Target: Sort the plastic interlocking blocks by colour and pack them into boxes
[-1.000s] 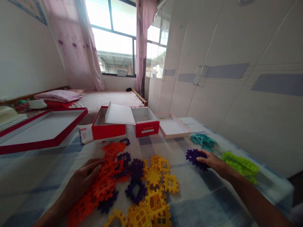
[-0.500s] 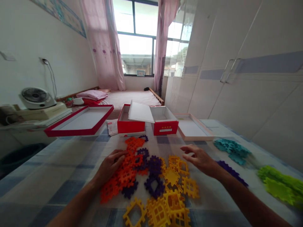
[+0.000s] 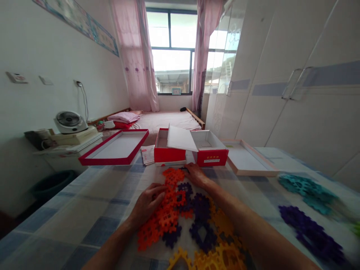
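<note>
Several orange notched plastic building pieces (image 3: 168, 217) lie in a loose pile on the tablecloth. My left hand (image 3: 148, 202) rests along the pile's left side, its fingers loosely bent over the pieces without gripping any visibly. At the far end of the pile, my right hand (image 3: 195, 175) has its fingertips closed on a dark purple notched piece, which they mostly cover. More purple pieces (image 3: 201, 206) lie to the right of the orange ones. Yellow pieces (image 3: 208, 260) sit nearest to me, partly hidden under my right forearm.
Beyond the pieces stand two red boxes (image 3: 169, 154) with a white lid (image 3: 182, 138) leaning across them. Shallow box lids lie left (image 3: 129, 162) and right (image 3: 253, 170). Teal pieces (image 3: 308, 189) and a purple stack (image 3: 311, 232) lie at the right.
My right hand has swung left and forward from above the yellow pieces to the purple piece at the far end. My left hand stays on the orange pile. The view has turned slightly left.
</note>
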### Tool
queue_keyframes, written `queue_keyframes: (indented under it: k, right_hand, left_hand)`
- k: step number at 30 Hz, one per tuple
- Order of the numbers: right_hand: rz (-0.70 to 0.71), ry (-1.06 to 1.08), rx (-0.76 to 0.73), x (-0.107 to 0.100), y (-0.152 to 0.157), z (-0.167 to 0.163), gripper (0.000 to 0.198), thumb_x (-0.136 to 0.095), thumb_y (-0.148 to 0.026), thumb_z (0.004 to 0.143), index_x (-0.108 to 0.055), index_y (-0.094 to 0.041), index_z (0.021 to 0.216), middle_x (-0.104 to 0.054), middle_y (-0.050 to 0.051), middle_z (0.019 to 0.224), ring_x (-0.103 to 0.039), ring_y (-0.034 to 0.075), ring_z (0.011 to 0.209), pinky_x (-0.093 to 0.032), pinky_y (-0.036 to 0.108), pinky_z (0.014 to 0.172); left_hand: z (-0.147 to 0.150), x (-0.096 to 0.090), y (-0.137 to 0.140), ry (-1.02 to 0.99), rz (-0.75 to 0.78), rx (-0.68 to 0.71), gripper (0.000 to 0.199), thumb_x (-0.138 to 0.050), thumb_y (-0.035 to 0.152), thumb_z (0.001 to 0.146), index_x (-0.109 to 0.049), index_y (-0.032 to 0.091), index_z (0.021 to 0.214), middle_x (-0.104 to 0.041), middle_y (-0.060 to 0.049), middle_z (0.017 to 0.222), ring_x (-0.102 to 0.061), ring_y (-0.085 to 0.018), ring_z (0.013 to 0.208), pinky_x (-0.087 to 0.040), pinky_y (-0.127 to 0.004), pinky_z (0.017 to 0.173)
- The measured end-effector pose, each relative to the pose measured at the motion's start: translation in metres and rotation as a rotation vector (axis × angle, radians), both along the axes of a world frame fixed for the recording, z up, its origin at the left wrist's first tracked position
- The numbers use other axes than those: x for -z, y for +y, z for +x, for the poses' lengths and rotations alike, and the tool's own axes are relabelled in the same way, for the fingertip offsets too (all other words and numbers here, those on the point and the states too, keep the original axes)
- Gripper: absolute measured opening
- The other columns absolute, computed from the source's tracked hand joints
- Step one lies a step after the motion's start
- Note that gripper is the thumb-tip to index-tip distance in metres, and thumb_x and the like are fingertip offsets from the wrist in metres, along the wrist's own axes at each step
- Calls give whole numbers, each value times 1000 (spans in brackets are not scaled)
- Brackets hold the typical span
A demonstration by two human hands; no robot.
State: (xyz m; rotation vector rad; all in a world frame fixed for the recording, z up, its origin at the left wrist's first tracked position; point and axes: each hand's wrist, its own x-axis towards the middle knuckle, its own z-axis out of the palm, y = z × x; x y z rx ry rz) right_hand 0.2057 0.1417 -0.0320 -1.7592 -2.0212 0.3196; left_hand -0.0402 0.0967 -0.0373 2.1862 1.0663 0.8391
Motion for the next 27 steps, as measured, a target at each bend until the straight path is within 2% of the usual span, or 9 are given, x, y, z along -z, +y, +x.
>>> queue_keyframes:
  k: [3, 6, 10, 13, 16, 21, 24, 27]
  right_hand:
    - [-45, 8, 48, -2, -7, 12, 38, -63, -30, 72, -62, -12, 106, -58, 14, 107, -51, 28, 102, -37, 32, 84]
    - [-118, 63, 87, -4, -20, 30, 33, -69, -36, 65, -64, -12, 86, -62, 8, 86, -55, 22, 79, -39, 26, 66]
    - [-178, 171, 143, -10, -39, 48, 25, -62, -36, 70, -60, -13, 78, -57, 3, 68, -49, 13, 59, -34, 22, 51]
    - [-199, 255, 103, -19, -50, 49, 29, -49, -36, 79, -58, -11, 90, -56, 3, 71, -47, 11, 58, -35, 20, 51]
    - [-244, 300, -8, -24, -52, 36, 31, -46, -34, 80, -60, -13, 97, -58, 1, 76, -49, 9, 60, -37, 19, 53]
    - [-287, 199, -31, -19, -40, 12, 18, -60, -29, 67, -64, -13, 73, -55, -1, 63, -48, 11, 59, -32, 20, 52]
    - [-276, 130, -2, -21, -39, 4, 22, -66, -30, 60, -62, -13, 74, -56, 0, 66, -49, 12, 61, -31, 21, 51]
    - [-291, 94, 8, -24, -43, 0, 22, -66, -28, 60, -61, -14, 77, -57, 0, 69, -50, 12, 62, -30, 21, 50]
  left_hand:
    - [0, -1, -1, -4, -7, -13, 32, -45, 36, 86, -65, 21, 106, -58, -6, 113, -56, -19, 102, -43, -29, 91]
    - [1, -2, -2, -8, -15, -12, 31, -45, 35, 86, -65, 22, 106, -58, -5, 112, -57, -19, 101, -43, -28, 89]
    - [2, -3, -2, -14, -20, -18, 31, -45, 35, 86, -65, 22, 106, -58, -5, 112, -57, -19, 100, -43, -28, 88]
    - [2, -3, -3, -13, -16, -22, 31, -45, 35, 86, -65, 23, 106, -58, -5, 112, -57, -18, 99, -44, -28, 88]
    - [1, -3, -3, -9, -15, -22, 31, -45, 35, 85, -65, 22, 106, -58, -5, 112, -57, -18, 99, -44, -27, 87]
    - [2, -5, -3, 4, -23, -15, 32, -44, 35, 86, -65, 22, 106, -58, -5, 113, -56, -19, 101, -43, -29, 90]
    - [3, -6, -3, 10, -21, -12, 33, -43, 36, 86, -65, 21, 106, -58, -6, 112, -56, -20, 101, -42, -31, 91]
    - [3, -6, -4, 8, -17, -10, 33, -42, 36, 86, -65, 21, 106, -58, -6, 112, -56, -20, 102, -43, -31, 91]
